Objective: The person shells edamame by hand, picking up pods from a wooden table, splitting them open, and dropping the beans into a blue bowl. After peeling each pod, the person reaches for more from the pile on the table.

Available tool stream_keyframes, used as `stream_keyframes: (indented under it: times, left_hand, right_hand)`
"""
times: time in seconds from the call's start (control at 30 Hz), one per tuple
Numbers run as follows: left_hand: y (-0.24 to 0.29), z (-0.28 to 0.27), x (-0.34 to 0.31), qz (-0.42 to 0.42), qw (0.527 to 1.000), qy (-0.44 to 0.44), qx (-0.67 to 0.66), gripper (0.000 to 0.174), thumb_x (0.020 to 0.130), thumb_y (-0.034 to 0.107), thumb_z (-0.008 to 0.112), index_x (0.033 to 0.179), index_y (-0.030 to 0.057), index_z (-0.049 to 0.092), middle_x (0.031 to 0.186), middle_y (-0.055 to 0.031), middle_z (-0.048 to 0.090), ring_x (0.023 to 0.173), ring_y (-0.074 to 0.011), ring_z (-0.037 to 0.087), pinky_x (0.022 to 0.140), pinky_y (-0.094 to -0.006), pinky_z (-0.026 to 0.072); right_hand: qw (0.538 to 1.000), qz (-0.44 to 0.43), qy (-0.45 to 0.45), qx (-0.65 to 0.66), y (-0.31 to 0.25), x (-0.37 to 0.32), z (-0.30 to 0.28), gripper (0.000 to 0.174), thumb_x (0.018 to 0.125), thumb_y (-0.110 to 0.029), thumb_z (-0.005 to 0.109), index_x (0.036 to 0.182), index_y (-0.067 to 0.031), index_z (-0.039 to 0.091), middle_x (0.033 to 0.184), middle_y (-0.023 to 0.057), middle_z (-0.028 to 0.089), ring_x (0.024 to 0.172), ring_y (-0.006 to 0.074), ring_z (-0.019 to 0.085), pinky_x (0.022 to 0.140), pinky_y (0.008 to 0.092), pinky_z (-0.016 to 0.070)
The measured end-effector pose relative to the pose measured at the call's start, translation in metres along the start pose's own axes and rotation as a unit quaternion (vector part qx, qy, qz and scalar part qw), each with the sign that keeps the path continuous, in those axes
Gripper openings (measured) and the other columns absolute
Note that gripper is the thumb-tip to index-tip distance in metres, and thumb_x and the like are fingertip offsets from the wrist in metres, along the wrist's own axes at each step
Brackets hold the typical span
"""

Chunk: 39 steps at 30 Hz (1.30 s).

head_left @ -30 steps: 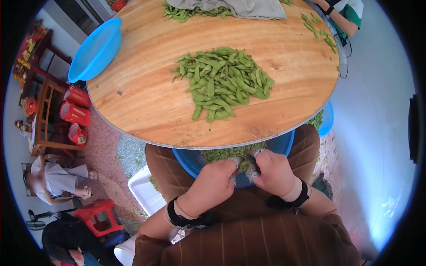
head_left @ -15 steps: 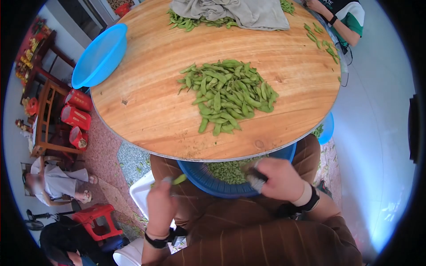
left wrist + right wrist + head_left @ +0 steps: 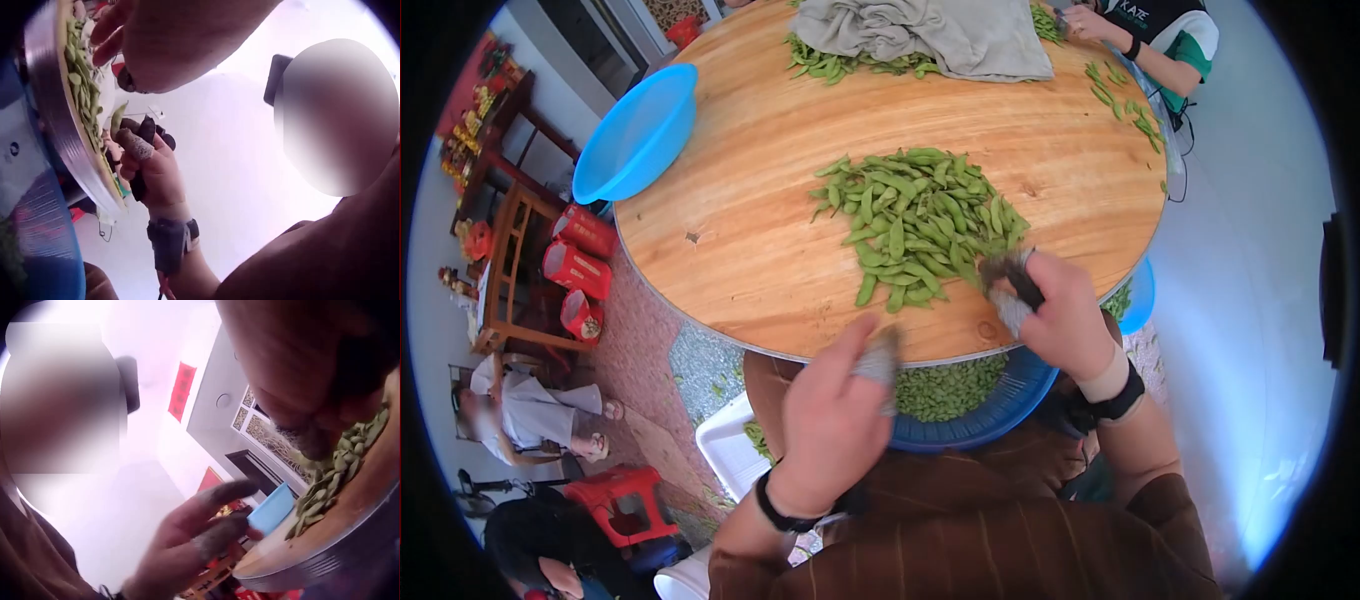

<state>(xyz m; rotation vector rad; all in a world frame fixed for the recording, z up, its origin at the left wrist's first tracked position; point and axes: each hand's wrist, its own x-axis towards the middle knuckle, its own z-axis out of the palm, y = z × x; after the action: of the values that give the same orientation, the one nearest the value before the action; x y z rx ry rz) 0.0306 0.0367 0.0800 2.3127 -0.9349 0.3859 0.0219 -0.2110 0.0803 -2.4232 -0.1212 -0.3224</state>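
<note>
On the round wooden table (image 3: 750,220) lies a pile of green edamame pods (image 3: 910,215). My right hand (image 3: 1062,315), with grey wraps on its fingers, is at the pile's near right side. In the left wrist view it pinches a single pod (image 3: 119,119) at its fingertips, and a black strip-like thing lies in that hand. My left hand (image 3: 835,420) hovers by the table's near edge, its wrapped fingers (image 3: 219,537) spread with nothing between them. Between my knees, a blue basket (image 3: 970,437) holds shelled green beans (image 3: 945,388), partly hidden under the table.
A light blue basin (image 3: 640,135) leans at the table's left edge. Grey cloth (image 3: 930,35) covers more pods at the back. Another person's arm (image 3: 1155,62) is at the far right. A white tray (image 3: 725,440) stands left of my legs, near a red stool (image 3: 625,505).
My hands were together over the basket, then parted, the left out beside it with a green pod piece. Now the left is empty near the table edge, and the right has risen to the pile.
</note>
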Motion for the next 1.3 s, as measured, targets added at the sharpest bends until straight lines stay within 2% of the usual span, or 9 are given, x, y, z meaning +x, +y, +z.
stream_keyframes:
  times: [0.1, 0.23, 0.37, 0.43, 0.6, 0.7, 1.13, 1.23, 1.3]
  left_hand:
    - [0.020, 0.024, 0.034, 0.044, 0.998, -0.029, -0.032, 0.036, 0.075, 0.001, 0.062, 0.111, -0.0011, 0.058, 0.110, -0.0197, 0.059, 0.091, -0.0344, 0.062, 0.076, -0.0388, 0.0511]
    - [0.017, 0.038, 0.038, 0.096, 0.981, -0.154, 0.067, 0.033, 0.076, 0.002, 0.062, 0.109, -0.0002, 0.058, 0.106, -0.0174, 0.060, 0.085, -0.0337, 0.062, 0.070, -0.0388, 0.0512]
    - [0.006, 0.037, 0.026, -0.023, 0.977, -0.179, -0.112, 0.025, 0.081, 0.000, 0.059, 0.106, 0.0007, 0.058, 0.092, -0.0141, 0.063, 0.073, -0.0250, 0.063, 0.063, -0.0306, 0.0498]
    - [0.002, 0.039, 0.019, -0.080, 0.961, -0.163, -0.207, 0.024, 0.082, -0.001, 0.058, 0.106, 0.0012, 0.058, 0.087, -0.0123, 0.063, 0.069, -0.0208, 0.062, 0.061, -0.0279, 0.0489]
    - [0.005, 0.039, 0.012, -0.197, 0.879, -0.171, -0.399, 0.027, 0.080, -0.008, 0.053, 0.106, 0.0001, 0.057, 0.080, -0.0065, 0.062, 0.067, -0.0103, 0.058, 0.059, -0.0261, 0.0475]
    - [0.011, 0.033, 0.018, -0.150, 0.907, -0.198, -0.341, 0.031, 0.070, -0.006, 0.053, 0.100, -0.0008, 0.056, 0.080, -0.0184, 0.058, 0.075, -0.0354, 0.059, 0.068, -0.0375, 0.0486]
    - [0.010, 0.036, 0.011, 0.001, 0.963, -0.178, -0.200, 0.030, 0.072, -0.002, 0.056, 0.102, -0.0005, 0.057, 0.085, -0.0164, 0.058, 0.075, -0.0338, 0.059, 0.066, -0.0402, 0.0477]
    - [0.005, 0.031, 0.010, -0.074, 0.888, -0.257, -0.373, 0.024, 0.085, 0.002, 0.054, 0.109, -0.0001, 0.056, 0.081, -0.0084, 0.057, 0.065, -0.0194, 0.058, 0.061, -0.0328, 0.0471]
    - [0.001, 0.031, 0.001, -0.304, 0.558, -0.341, -0.692, 0.023, 0.094, 0.009, 0.052, 0.115, 0.0004, 0.056, 0.078, -0.0013, 0.055, 0.062, -0.0091, 0.054, 0.058, -0.0255, 0.0452]
  right_hand:
    - [0.985, 0.043, -0.080, 0.145, -0.016, -0.018, -0.012, 0.025, 0.078, -0.009, 0.067, 0.102, -0.0020, 0.063, 0.082, 0.0158, 0.065, 0.077, 0.0300, 0.065, 0.068, 0.0330, 0.0500]
    - [0.955, 0.129, -0.051, 0.261, 0.004, -0.035, -0.002, 0.030, 0.082, -0.011, 0.067, 0.109, -0.0005, 0.060, 0.085, 0.0093, 0.068, 0.080, 0.0163, 0.065, 0.072, 0.0291, 0.0500]
    - [0.959, 0.107, -0.009, 0.264, 0.006, -0.044, 0.000, 0.032, 0.086, -0.012, 0.062, 0.115, -0.0006, 0.055, 0.081, 0.0055, 0.066, 0.072, 0.0111, 0.062, 0.064, 0.0257, 0.0497]
    - [0.881, 0.219, -0.131, 0.397, -0.011, -0.044, -0.012, 0.030, 0.089, -0.012, 0.057, 0.117, -0.0024, 0.053, 0.080, 0.0043, 0.064, 0.062, 0.0069, 0.058, 0.055, 0.0223, 0.0467]
    - [0.879, 0.152, -0.212, 0.399, -0.009, -0.051, -0.004, 0.031, 0.091, -0.011, 0.051, 0.121, -0.0035, 0.051, 0.082, 0.0029, 0.063, 0.056, 0.0043, 0.054, 0.047, 0.0209, 0.0428]
    - [0.878, 0.124, -0.212, 0.411, -0.006, -0.054, 0.003, 0.038, 0.093, -0.010, 0.047, 0.131, -0.0039, 0.042, 0.085, 0.0035, 0.062, 0.053, 0.0043, 0.050, 0.046, 0.0196, 0.0407]
    - [0.791, 0.177, -0.239, 0.535, -0.006, -0.063, 0.001, 0.037, 0.096, -0.017, 0.046, 0.132, -0.0077, 0.042, 0.076, -0.0013, 0.053, 0.049, 0.0027, 0.043, 0.043, 0.0180, 0.0362]
    - [0.731, 0.211, -0.268, 0.591, -0.012, -0.064, -0.005, 0.034, 0.097, -0.020, 0.048, 0.128, -0.0078, 0.044, 0.075, -0.0009, 0.052, 0.049, 0.0030, 0.041, 0.043, 0.0184, 0.0359]
    - [0.667, 0.233, -0.285, 0.647, -0.013, -0.069, -0.005, 0.032, 0.097, -0.019, 0.048, 0.126, -0.0078, 0.046, 0.075, -0.0006, 0.052, 0.050, 0.0032, 0.041, 0.043, 0.0185, 0.0361]
